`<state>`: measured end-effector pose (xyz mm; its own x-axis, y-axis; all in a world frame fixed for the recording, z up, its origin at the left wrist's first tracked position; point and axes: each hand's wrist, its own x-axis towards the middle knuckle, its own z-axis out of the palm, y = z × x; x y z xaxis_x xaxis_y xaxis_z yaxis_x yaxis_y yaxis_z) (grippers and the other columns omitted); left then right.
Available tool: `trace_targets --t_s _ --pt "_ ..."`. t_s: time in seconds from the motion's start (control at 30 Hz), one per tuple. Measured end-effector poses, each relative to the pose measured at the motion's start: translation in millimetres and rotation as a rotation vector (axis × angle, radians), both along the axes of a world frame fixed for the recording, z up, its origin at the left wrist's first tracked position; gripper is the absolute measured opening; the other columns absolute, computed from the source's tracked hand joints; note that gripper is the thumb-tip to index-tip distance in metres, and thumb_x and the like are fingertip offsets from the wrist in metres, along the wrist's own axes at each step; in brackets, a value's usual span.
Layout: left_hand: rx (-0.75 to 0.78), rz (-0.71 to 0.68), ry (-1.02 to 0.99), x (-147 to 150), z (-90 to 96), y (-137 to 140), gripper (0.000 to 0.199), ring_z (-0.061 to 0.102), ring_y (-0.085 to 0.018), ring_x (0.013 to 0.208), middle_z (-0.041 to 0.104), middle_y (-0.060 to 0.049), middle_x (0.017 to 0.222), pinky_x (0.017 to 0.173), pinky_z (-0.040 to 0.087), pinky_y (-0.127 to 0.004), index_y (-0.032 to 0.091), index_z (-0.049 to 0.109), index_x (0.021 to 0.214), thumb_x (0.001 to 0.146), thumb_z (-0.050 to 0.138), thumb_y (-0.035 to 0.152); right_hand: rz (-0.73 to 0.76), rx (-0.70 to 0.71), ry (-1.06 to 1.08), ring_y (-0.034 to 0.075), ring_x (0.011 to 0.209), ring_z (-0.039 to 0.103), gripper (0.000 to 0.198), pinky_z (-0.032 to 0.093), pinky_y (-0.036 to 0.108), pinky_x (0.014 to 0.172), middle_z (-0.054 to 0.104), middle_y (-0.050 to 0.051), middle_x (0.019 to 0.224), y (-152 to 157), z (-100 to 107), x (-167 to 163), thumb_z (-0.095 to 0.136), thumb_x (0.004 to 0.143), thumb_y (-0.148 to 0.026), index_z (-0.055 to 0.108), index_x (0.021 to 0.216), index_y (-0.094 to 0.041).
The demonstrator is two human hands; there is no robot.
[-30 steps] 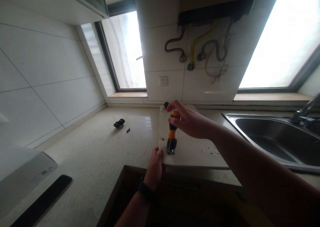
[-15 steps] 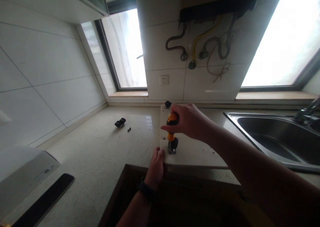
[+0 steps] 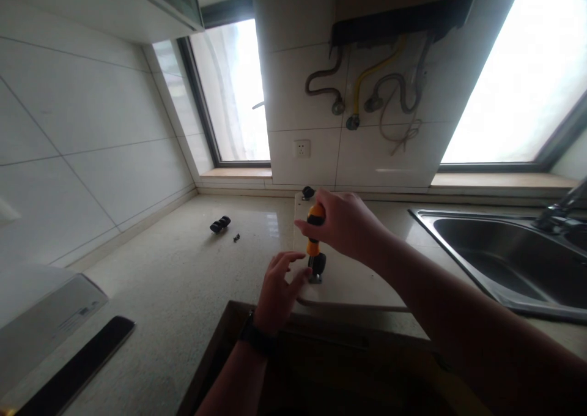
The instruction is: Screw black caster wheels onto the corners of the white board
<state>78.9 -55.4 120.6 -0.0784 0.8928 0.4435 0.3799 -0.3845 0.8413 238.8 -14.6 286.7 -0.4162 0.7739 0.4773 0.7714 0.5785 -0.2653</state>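
Note:
My right hand (image 3: 346, 220) is wrapped around the handle of a yellow-and-black screwdriver (image 3: 313, 248), which points down at a caster. That black caster wheel (image 3: 318, 263) has a metal plate (image 3: 316, 279) resting on a pale board (image 3: 358, 284). Close to the screwdriver's tip is my left hand (image 3: 279, 281), its thumb and forefinger apart beside the shaft and plate. At the board's back corner sits another black caster (image 3: 307, 192). The screwdriver's tip and the screw beneath it are too small to make out.
Loose black casters (image 3: 221, 224) and several small screws (image 3: 236, 238) lie on the countertop (image 3: 183, 269) to the left. A steel sink (image 3: 486, 245) is at the right. Below the board's front edge gapes a dark open cabinet space (image 3: 339, 367). A long dark object (image 3: 77, 367) lies at lower left.
My left hand has let go of the board's left edge and moved up beside the caster and screwdriver tip. My right hand stays on the screwdriver, nearly in place.

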Motion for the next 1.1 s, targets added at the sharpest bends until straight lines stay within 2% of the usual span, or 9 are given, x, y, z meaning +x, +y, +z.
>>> trace_targets --t_s 0.1,0.2,0.33,0.43,0.53,0.7,0.77,0.93,1.1 --pt "0.002 -0.046 -0.046 6 12.2 7 0.02 0.064 -0.024 0.092 0.075 -0.006 0.098 0.084 0.047 -0.035 0.024 0.074 0.095 0.081 0.079 0.037 0.006 0.005 0.006 0.014 0.057 0.048 0.04 0.031 0.03 0.053 0.061 0.001 0.069 0 0 -2 0.067 0.082 -0.058 0.051 0.082 -0.022" --pt "-0.037 -0.026 -0.091 12 13.3 14 0.015 0.067 -0.021 0.08 0.076 -0.003 0.083 0.077 0.048 -0.032 0.022 0.075 0.083 0.08 0.08 0.036 0.074 -0.034 0.035 0.016 0.061 0.053 0.039 0.035 0.031 0.056 0.065 0.002 0.072 -1 1 -1 0.064 0.085 -0.058 0.057 0.088 -0.02" --pt "-0.042 0.007 -0.114 13 10.5 18 0.011 0.069 -0.02 0.078 0.077 -0.003 0.08 0.076 0.049 -0.031 0.022 0.076 0.077 0.082 0.079 0.032 0.404 -0.255 0.185 0.019 0.098 0.067 0.038 0.049 0.032 0.081 0.071 0.01 0.118 3 4 8 0.054 0.094 -0.03 0.057 0.129 -0.018" --pt "-0.045 -0.027 -0.131 12 11.3 17 0.01 0.07 -0.021 0.08 0.077 -0.004 0.082 0.077 0.05 -0.032 0.021 0.076 0.079 0.083 0.078 0.031 0.548 -0.324 0.226 0.018 0.109 0.067 0.039 0.049 0.032 0.093 0.07 0.008 0.126 9 5 16 0.054 0.093 -0.023 0.061 0.132 -0.022" --pt "-0.031 -0.066 -0.12 11 13.5 14 0.009 0.07 -0.021 0.08 0.077 -0.004 0.082 0.078 0.052 -0.032 0.021 0.076 0.081 0.084 0.076 0.029 0.49 -0.271 0.164 0.016 0.093 0.069 0.031 0.05 0.03 0.083 0.075 0.003 0.107 9 8 20 0.063 0.09 -0.026 0.07 0.12 -0.025" --pt "0.0 -0.113 -0.036 8 17.0 12 0.01 0.07 -0.024 0.088 0.076 -0.007 0.092 0.083 0.052 -0.035 0.023 0.078 0.09 0.089 0.071 0.029 0.234 -0.093 0.096 0.013 0.065 0.062 0.031 0.045 0.028 0.065 0.07 -0.002 0.074 -2 11 17 0.082 0.075 -0.043 0.074 0.097 -0.021" --pt "0.014 -0.136 0.011 7 18.8 12 0.011 0.069 -0.024 0.089 0.075 -0.008 0.094 0.084 0.052 -0.036 0.024 0.079 0.093 0.09 0.07 0.028 0.139 -0.038 0.104 0.013 0.061 0.059 0.036 0.043 0.028 0.061 0.068 -0.001 0.07 -4 9 13 0.084 0.072 -0.05 0.071 0.086 -0.019" --pt "0.003 -0.113 0.091 8 22.9 12 0.009 0.064 -0.021 0.079 0.073 -0.006 0.088 0.075 0.049 -0.033 0.025 0.079 0.092 0.087 0.073 0.029 -0.035 0.066 0.055 0.015 0.057 0.054 0.042 0.036 0.03 0.057 0.063 0.001 0.065 2 -2 9 0.073 0.077 -0.059 0.058 0.073 -0.02" --pt "-0.032 -0.094 0.008 15 25.0 14 0.009 0.059 -0.017 0.068 0.072 -0.002 0.077 0.066 0.045 -0.029 0.023 0.077 0.085 0.08 0.081 0.029 -0.039 0.123 0.005 0.015 0.058 0.052 0.038 0.033 0.03 0.058 0.061 0.001 0.067 -1 -8 7 0.066 0.082 -0.055 0.053 0.075 -0.02"
